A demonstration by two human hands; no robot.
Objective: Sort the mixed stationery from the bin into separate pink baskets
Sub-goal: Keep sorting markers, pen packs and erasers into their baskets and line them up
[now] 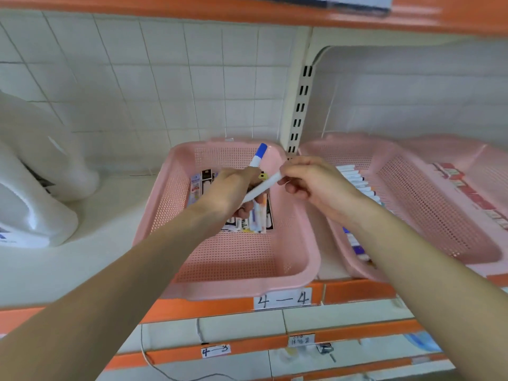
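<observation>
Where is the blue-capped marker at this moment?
Centre of the head view: the blue-capped marker sticks up from the left hand, which grips it over the leftmost pink basket, beside the right hand pinching a white marker.

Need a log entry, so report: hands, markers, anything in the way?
Left hand grips blue-capped marker above middle basket. Right hand pinches end of white marker. Nothing between hands and right basket.

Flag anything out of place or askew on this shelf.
Two white plastic jugs sit left of the mixed-stationery basket, odd beside stationery. The marker basket seems angled to the shelf edge, though the wide lens may exaggerate that. Nothing looks spilled or damaged.
</observation>
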